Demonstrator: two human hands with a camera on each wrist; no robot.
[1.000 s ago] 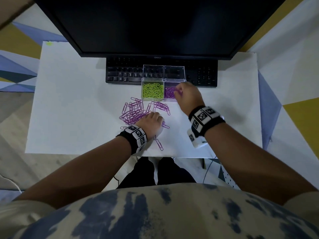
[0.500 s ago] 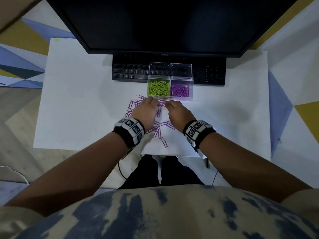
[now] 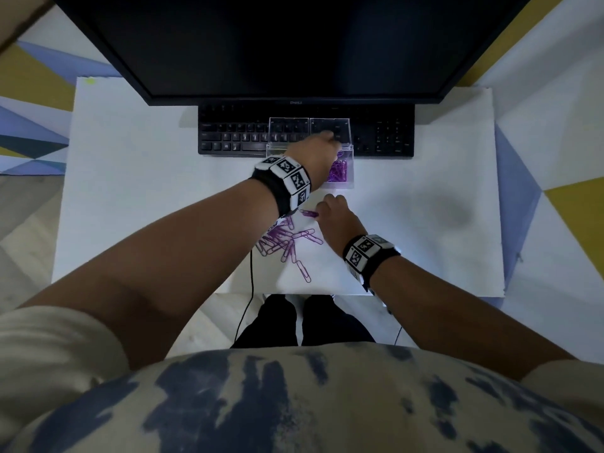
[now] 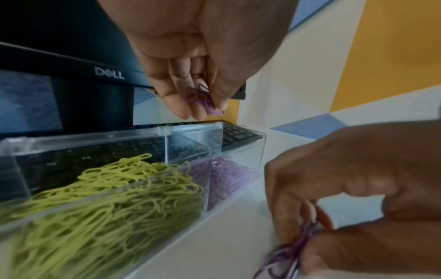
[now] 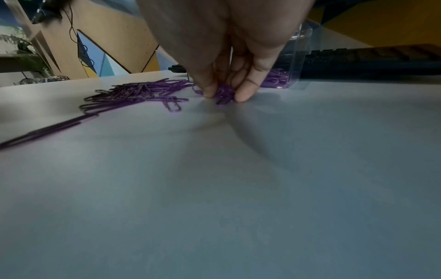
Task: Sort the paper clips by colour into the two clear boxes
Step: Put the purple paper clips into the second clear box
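Two clear boxes stand side by side before the keyboard: the left box holds green clips, the right box purple ones. My left hand hovers over the right box, pinching a few purple clips. On the table just in front of that box, my right hand pinches a small bunch of purple clips against the surface. A loose pile of purple clips lies left of the right hand.
A black keyboard and a large dark monitor sit behind the boxes. The white table ends at a near edge by my legs. A single purple clip lies near that edge. My left forearm crosses over the pile.
My left hand lifted from the pile with clips and moved forward over the purple box. My right hand shifted forward a little and closed its fingers on clips on the table.
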